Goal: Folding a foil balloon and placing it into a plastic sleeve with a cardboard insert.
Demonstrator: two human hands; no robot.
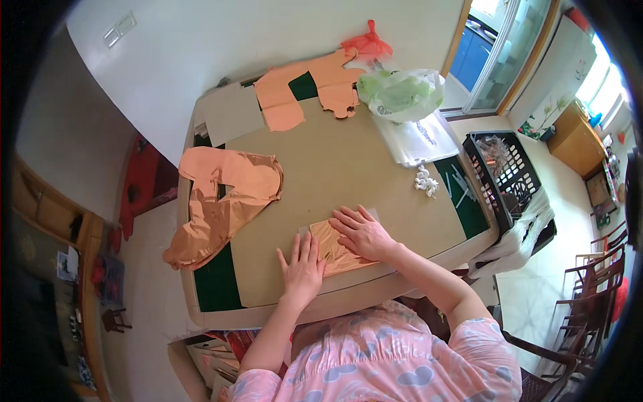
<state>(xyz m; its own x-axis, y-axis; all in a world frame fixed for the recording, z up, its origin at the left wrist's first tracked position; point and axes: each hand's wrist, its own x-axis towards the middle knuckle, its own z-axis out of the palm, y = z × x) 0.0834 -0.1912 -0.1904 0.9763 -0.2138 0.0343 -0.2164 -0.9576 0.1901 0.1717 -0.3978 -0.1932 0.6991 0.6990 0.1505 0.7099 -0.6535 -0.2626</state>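
A folded rose-gold foil piece (343, 260) lies flat at the table's near edge, with a strip of clear plastic showing at its far corner. On its left edge rests my left hand (303, 271), palm down with fingers stretched out. My right hand (364, 234) lies flat over its upper part, fingers spread, pressing on the foil. To the left, a larger uninflated foil balloon (231, 194) is spread out, wrinkled and shiny. Another flat rose-gold foil balloon (278, 100) lies at the far side. Neither hand grips anything.
A brown board (321, 161) covers much of the green-topped table. At the far right sit a pale green plastic bag (402, 94), clear plastic sleeves (422, 141), a white string bundle (425, 182) and thin white sticks (461, 184). A black crate (509, 167) stands beside the table.
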